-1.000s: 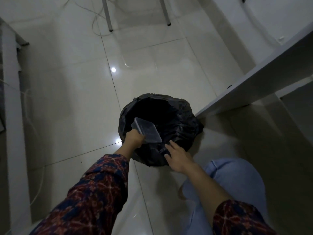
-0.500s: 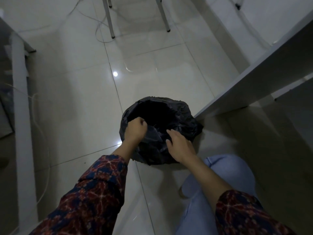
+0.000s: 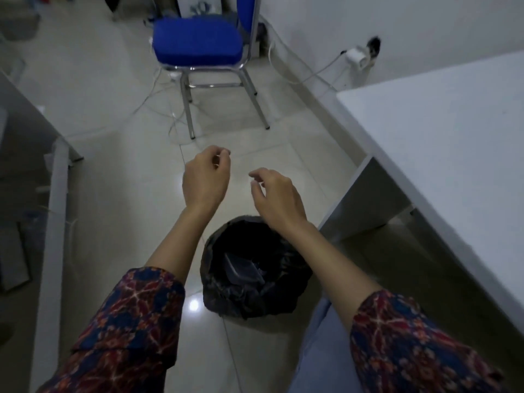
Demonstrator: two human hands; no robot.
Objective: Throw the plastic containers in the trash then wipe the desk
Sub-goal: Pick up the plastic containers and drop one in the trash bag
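A plastic container [image 3: 243, 269] lies inside the black-lined trash bin [image 3: 289, 290], lower centre; left hand [image 3: 204, 181] and right hand [image 3: 276, 198] hover empty, fingers loosely curled. Wiping the desk [image 3: 442, 154], at right, looks next.

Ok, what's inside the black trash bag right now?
Inside the black trash bag lies a clear plastic container, tilted against the folds. Anything beneath it is hidden by the container and the dark liner. Both hands are out of the bag.
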